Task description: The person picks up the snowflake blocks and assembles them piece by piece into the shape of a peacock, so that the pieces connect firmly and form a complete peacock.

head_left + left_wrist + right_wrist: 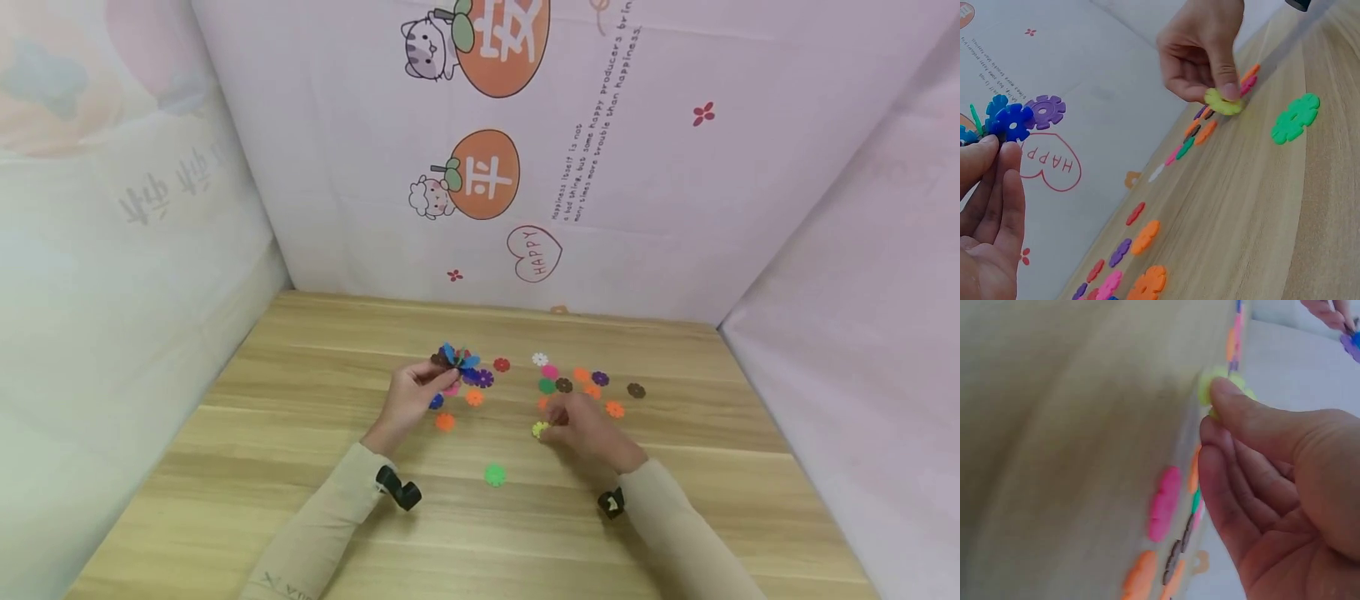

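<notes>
My left hand [408, 396] pinches a cluster of interlocked plastic snowflake discs [1013, 122], blue and purple ones showing, with a green piece upright among them. Fingertips hide the cluster's lower part. Between thumb and fingers, my right hand [588, 429] pinches a yellow snowflake disc [1222, 102] by its edge. In the right wrist view the thumb [1229, 394] covers part of that disc. A bright green disc [495, 475] lies flat on the table between the two forearms.
Loose discs lie in two groups on the wooden table [330, 333]. Near the left hand are a red disc [502, 365] and orange disc [445, 422]; beyond the right are a white disc [540, 359] and brown disc [636, 390]. Printed cloth walls [352, 208] enclose the table.
</notes>
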Motion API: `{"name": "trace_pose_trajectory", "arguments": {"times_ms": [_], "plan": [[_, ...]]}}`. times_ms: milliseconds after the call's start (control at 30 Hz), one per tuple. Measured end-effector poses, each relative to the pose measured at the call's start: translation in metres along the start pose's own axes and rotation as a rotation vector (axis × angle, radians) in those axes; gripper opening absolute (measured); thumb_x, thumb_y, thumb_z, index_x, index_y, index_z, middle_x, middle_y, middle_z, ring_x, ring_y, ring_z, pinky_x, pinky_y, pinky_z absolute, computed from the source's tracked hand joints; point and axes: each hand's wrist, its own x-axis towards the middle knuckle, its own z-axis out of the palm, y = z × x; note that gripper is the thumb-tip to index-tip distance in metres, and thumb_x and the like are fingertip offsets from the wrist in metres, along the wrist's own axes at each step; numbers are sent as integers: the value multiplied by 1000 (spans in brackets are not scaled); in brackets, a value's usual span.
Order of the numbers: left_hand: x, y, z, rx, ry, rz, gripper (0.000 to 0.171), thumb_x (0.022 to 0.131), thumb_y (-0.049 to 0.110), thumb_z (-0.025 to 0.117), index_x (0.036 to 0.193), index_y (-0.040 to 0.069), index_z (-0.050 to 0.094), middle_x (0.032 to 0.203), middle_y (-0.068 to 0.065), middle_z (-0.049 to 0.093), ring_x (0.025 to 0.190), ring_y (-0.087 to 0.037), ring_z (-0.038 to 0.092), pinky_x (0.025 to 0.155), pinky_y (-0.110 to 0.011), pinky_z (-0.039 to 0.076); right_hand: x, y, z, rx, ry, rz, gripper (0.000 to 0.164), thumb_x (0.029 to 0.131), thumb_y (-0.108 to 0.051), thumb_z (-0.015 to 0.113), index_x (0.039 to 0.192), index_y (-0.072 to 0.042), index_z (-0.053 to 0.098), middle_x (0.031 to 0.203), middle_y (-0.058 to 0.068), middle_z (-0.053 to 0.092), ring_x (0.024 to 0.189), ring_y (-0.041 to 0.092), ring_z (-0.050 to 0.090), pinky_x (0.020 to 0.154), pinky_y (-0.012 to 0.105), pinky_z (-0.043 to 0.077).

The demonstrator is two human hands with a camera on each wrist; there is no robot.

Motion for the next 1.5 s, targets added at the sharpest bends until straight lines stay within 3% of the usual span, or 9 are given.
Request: {"name": "trace_pose_trajectory", "arguments": {"times_ms": [267,467,667,800,900,1067,1167,1333,1500], "plan": [[-2,-2,1,37,-27,2,22,101,17,74,112,-1,78,117,-35,72,106,-47,74,100,-63,57,26,-29,-12,254,368,-71,10,95,-12,80,103,-7,74,94,9,79,84,29,77,72,22,62],[-3,0,3,28,-41,19,22,101,16,73,112,-3,77,112,-30,75,106,-48,74,100,-66,55,39,-55,-6,449,495,-126,15,96,-16,79,107,-7,75,99,12,77,87,19,76,77,21,62],[-1,-2,3,39,-60,40,23,101,14,73,115,-4,76,107,-21,79,102,-43,76,97,-55,62,45,-71,7,491,511,-114,17,96,-17,80,108,-5,75,100,14,77,85,8,73,76,20,61],[-1,-4,3,42,-65,45,24,101,16,73,115,-4,77,111,-28,76,103,-44,76,97,-58,60,48,-77,10,494,509,-102,15,95,-10,79,107,-1,74,101,20,77,85,9,74,76,17,61],[-1,-4,4,47,-65,38,24,101,18,73,113,-3,77,113,-33,74,100,-37,78,98,-60,59,49,-80,10,502,490,-90,14,96,-5,77,107,3,73,102,24,76,87,14,75,78,17,61],[0,-4,4,69,-63,22,23,101,17,74,112,-2,78,110,-28,76,92,-18,78,94,-43,65,49,-82,10,482,484,-117,12,95,0,76,105,6,72,99,25,75,88,37,75,78,17,61],[0,-4,5,71,-70,19,23,100,17,74,113,-2,78,109,-27,77,95,-24,78,93,-40,65,48,-80,11,462,495,-151,11,94,-1,78,103,3,74,97,22,76,87,40,74,76,17,61],[-1,-4,4,79,-91,27,24,100,18,75,112,-3,78,111,-32,75,104,-49,74,92,-36,65,49,-78,13,466,475,-176,12,93,-11,81,101,-4,76,96,16,78,85,32,76,75,19,62],[-2,-4,1,140,-97,36,23,101,21,74,113,2,80,110,-29,76,105,-52,72,93,-50,64,50,-80,16,459,441,-136,11,94,-14,81,101,-7,77,97,12,79,86,30,77,77,23,64]]}}
